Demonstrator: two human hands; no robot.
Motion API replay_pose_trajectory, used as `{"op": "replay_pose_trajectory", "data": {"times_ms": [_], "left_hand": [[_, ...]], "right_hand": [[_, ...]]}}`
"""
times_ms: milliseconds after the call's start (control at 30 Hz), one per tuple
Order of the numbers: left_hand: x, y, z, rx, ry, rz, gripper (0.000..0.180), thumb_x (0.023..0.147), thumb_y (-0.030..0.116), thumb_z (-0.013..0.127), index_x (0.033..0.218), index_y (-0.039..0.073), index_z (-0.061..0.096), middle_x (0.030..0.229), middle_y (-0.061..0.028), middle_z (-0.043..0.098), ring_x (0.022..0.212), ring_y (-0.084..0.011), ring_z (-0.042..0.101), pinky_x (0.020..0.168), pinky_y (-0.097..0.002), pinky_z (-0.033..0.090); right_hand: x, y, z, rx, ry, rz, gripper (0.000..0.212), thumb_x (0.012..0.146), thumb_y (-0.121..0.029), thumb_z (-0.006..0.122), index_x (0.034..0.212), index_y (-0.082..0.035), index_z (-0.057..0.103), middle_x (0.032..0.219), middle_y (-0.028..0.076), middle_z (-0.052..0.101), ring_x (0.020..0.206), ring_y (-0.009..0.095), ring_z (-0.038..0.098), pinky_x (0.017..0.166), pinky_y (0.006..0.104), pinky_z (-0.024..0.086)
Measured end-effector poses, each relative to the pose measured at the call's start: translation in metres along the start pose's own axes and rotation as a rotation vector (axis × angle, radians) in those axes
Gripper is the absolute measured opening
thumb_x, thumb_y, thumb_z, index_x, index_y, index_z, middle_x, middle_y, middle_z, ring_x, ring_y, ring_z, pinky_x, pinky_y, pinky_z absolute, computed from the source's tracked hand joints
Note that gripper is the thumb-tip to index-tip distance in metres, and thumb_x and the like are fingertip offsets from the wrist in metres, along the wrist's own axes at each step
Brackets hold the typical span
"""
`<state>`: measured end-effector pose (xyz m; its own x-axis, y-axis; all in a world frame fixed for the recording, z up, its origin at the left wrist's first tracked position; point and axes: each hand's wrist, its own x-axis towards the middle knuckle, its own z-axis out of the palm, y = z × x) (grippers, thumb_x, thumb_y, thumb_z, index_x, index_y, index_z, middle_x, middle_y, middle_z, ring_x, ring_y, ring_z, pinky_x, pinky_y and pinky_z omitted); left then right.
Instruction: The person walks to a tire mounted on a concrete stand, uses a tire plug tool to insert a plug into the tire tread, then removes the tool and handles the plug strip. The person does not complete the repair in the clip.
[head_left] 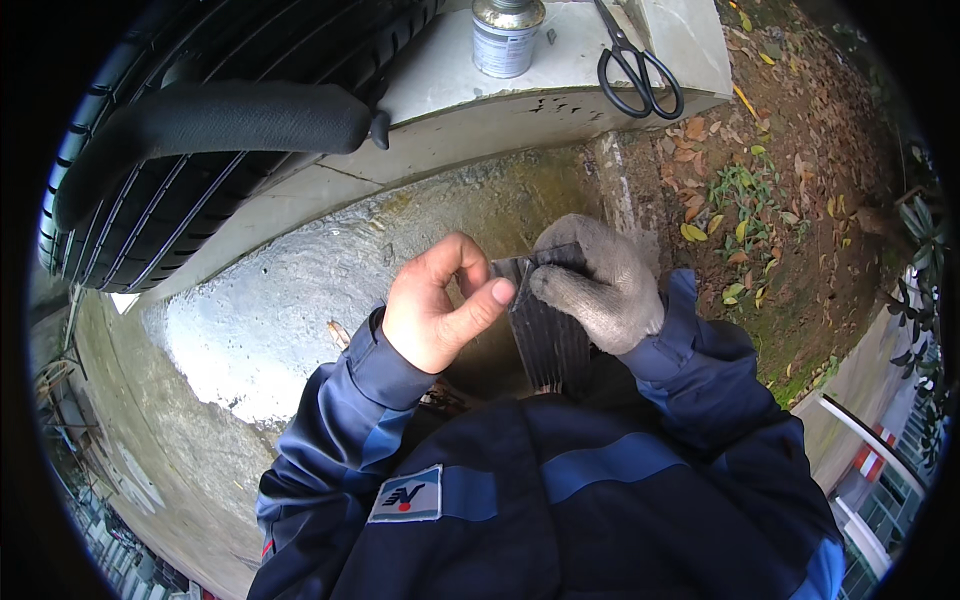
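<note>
A black, ribbed piece of rubber (548, 345) hangs between my hands in front of my jacket, its upper edge folded over. My left hand (437, 300), bare, pinches the upper left corner between thumb and forefinger. In a grey knitted glove, my right hand (597, 285) clamps the folded top of the same piece under its thumb. The two hands are almost touching. The lower end of the rubber fades into the dark clothing behind it.
Large black tyres (190, 215) stand at the upper left, with a curved black rubber tube (240, 115) lying across them. On the pale stone ledge (430, 95) are a metal can (503, 45) and black-handled scissors (637, 70). Leaf-strewn soil (800, 130) lies to the right.
</note>
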<state>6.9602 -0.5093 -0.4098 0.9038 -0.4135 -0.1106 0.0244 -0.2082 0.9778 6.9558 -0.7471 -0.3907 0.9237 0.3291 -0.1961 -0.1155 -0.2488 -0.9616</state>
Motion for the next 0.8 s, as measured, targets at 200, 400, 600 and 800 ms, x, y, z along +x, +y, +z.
{"op": "replay_pose_trajectory", "data": {"times_ms": [200,400,600,800], "left_hand": [[-0.002,-0.003,-0.002,-0.099,-0.174,-0.102,0.037,0.108,0.029,0.063,0.083,0.002,0.058,0.076,-0.0033,0.056,0.072,-0.0137,0.052,0.068,-0.0303,0.044],[0.000,-0.009,-0.006,-0.032,-0.078,0.099,0.033,0.110,0.024,0.059,0.087,0.001,0.062,0.075,-0.0062,0.056,0.069,-0.0148,0.051,0.066,-0.0317,0.045],[-0.001,-0.002,0.004,-0.189,0.113,0.025,0.034,0.111,0.022,0.056,0.086,0.000,0.062,0.077,-0.0027,0.060,0.071,-0.0115,0.053,0.067,-0.0288,0.045],[-0.006,-0.006,0.010,-0.623,0.333,-0.017,0.029,0.111,0.019,0.055,0.090,0.001,0.062,0.077,-0.0036,0.059,0.074,-0.0117,0.051,0.072,-0.0277,0.042]], "right_hand": [[0.003,-0.006,0.001,0.059,-0.057,-0.065,0.014,0.092,-0.006,0.073,0.103,-0.002,0.066,0.087,0.006,0.066,0.076,0.014,0.063,0.069,0.0320,0.051],[0.004,-0.011,-0.007,-0.215,-0.163,-0.280,0.022,0.097,-0.023,0.071,0.098,-0.001,0.069,0.079,0.015,0.063,0.072,0.034,0.062,0.066,0.0414,0.049],[0.000,-0.012,0.004,0.035,-0.010,0.025,0.022,0.098,-0.021,0.068,0.099,0.001,0.071,0.078,0.014,0.065,0.067,0.027,0.062,0.065,0.0403,0.049],[-0.002,-0.009,0.010,0.293,0.194,0.071,0.026,0.103,-0.024,0.066,0.103,0.001,0.072,0.085,0.003,0.068,0.080,0.012,0.059,0.073,0.0321,0.048]]}}
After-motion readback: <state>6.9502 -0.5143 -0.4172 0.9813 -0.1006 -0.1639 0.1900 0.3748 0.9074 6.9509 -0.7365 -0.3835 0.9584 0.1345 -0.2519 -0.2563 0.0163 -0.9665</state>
